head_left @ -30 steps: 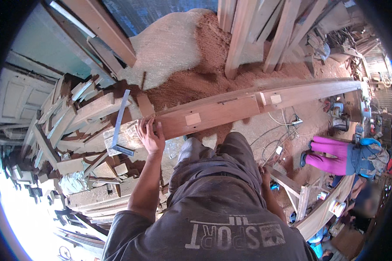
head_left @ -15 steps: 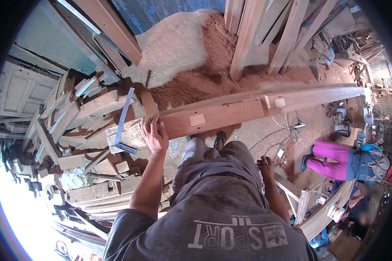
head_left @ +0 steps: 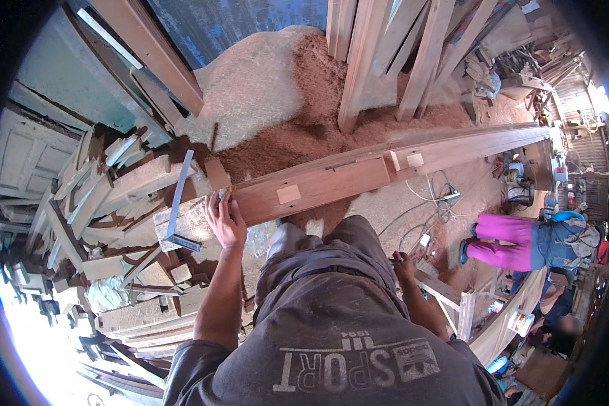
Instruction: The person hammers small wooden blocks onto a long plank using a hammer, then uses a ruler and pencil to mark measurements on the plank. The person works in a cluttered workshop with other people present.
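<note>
A long reddish wooden beam (head_left: pixel 338 181) runs from in front of me toward the far right, with pale rectangular patches on its near face. My left hand (head_left: pixel 224 222) rests over its left end, fingers spread and bent a little over the wood. Just left of that hand, a try square (head_left: pixel 178 193) with a metal blade and dark stock lies on a rough pale wood block (head_left: pixel 166 227). Beside my right thigh hangs my right hand (head_left: pixel 404 265), its fingers closed around something small and dark that I cannot make out.
Offcuts (head_left: pixel 115 183) pile up on the left. Upright planks (head_left: pixel 365 68) lean beyond the beam, near sawdust (head_left: pixel 318 74). Cables (head_left: pixel 443 199) lie on the floor to the right. A person in pink trousers (head_left: pixel 504 240) stands at the right, near another long board (head_left: pixel 504 328).
The whole view has shifted, so the beam and try square appear farther left and slightly lower. My left hand stays at the beam's end. My right hand remains beside my thigh.
</note>
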Demonstrator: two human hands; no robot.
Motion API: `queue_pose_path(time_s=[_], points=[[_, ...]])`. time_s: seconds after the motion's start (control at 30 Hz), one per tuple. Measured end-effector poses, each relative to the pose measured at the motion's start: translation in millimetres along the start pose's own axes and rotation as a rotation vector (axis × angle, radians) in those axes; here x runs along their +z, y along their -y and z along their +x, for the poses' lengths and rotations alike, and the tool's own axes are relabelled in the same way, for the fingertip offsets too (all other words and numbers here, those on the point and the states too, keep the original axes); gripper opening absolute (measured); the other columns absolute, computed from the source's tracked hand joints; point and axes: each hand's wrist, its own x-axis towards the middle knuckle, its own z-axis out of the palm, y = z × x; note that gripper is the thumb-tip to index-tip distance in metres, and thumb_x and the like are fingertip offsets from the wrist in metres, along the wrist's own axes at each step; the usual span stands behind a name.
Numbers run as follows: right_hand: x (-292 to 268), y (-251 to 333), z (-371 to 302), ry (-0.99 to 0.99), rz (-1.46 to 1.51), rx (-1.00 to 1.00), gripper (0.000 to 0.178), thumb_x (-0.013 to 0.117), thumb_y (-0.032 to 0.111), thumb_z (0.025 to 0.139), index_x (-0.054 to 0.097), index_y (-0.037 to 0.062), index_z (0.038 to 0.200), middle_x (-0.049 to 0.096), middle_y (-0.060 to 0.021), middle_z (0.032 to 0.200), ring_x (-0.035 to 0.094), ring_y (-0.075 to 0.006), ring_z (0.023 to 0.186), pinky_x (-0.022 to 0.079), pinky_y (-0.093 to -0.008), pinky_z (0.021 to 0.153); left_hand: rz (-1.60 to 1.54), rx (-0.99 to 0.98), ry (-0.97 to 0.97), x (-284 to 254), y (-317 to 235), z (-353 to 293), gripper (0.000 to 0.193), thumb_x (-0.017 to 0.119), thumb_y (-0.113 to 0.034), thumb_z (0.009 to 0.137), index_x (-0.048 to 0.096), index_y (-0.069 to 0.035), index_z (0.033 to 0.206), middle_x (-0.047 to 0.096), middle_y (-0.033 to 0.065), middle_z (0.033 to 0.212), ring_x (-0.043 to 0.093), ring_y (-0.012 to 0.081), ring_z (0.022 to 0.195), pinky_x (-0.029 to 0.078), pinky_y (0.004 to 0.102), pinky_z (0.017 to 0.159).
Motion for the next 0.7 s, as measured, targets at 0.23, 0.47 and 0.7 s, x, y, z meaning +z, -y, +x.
queue_pose_path(time_s=[0.23, 0.47, 0.7], points=[[-1.1, 47.8, -8.4, 0.07, 0.262, 0.056, 0.046, 0.059, 0.042, 0.11, 0.067, -0.0015, 0.125, 0.078, -0.0164, 0.1, 0.074, -0.0216, 0.089, 0.057, -0.0362, 0.081, 0.014, 0.011, -0.005, 1.0, 11.2, -2.7, 0.03, 0.061, -0.018, 0.103, 0.067, -0.01, 0.13, 0.056, 0.0177, 0.143, 0.045, 0.046, 0.14, 0.031, 0.0609, 0.122], [3.0, 41.6, -18.4, 0.106, 0.208, 0.019, 0.047, 0.062, 0.042, 0.108, 0.069, -0.003, 0.119, 0.076, -0.0151, 0.109, 0.072, -0.0202, 0.091, 0.056, -0.0357, 0.086, 0.011, -0.014, 0.002, -5.8, 11.1, -2.7, 0.03, 0.056, -0.018, 0.104, 0.067, -0.011, 0.131, 0.057, 0.0169, 0.143, 0.045, 0.0458, 0.14, 0.029, 0.0613, 0.123], [-6.2, -14.3, -21.0, 0.122, 0.22, 0.062, 0.061, 0.062, 0.051, 0.105, 0.066, -0.0025, 0.133, 0.074, -0.0163, 0.114, 0.071, -0.0253, 0.1, 0.055, -0.0405, 0.084, -0.032, -0.011, 0.0, 0.2, 14.7, -4.4, 0.028, 0.057, -0.016, 0.104, 0.068, -0.009, 0.129, 0.057, 0.017, 0.142, 0.045, 0.0453, 0.141, 0.03, 0.0608, 0.122]])
